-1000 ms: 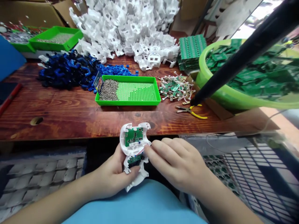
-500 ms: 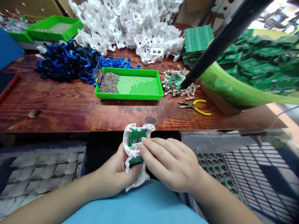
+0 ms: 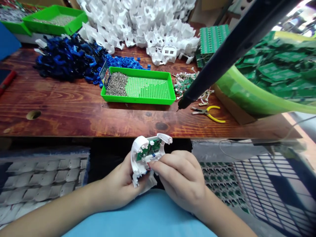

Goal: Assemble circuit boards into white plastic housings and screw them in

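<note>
My left hand (image 3: 123,184) is wrapped round a white plastic housing (image 3: 137,161), held tilted below the table's front edge. A green circuit board (image 3: 149,149) sits inside the housing, with small white connectors on it. My right hand (image 3: 182,177) is closed, its thumb and forefinger pinched at the housing's lower opening. A bit of red wire shows by those fingertips; whether they grip the wire is hard to see. My right fingers and left palm hide the lower part of the housing.
A green tray (image 3: 138,100) of screws stands on the wooden table (image 3: 74,115). Yellow-handled pliers (image 3: 208,112) lie at right, under a hanging black screwdriver (image 3: 197,85). Behind are blue parts (image 3: 66,59), white housings (image 3: 138,26) and stacked circuit boards (image 3: 213,38). A basket (image 3: 242,89) holds more boards.
The housing has tilted and turned in my left hand. My right fingers have moved from the board down to the lower opening. The hanging screwdriver has swung left and nearer.
</note>
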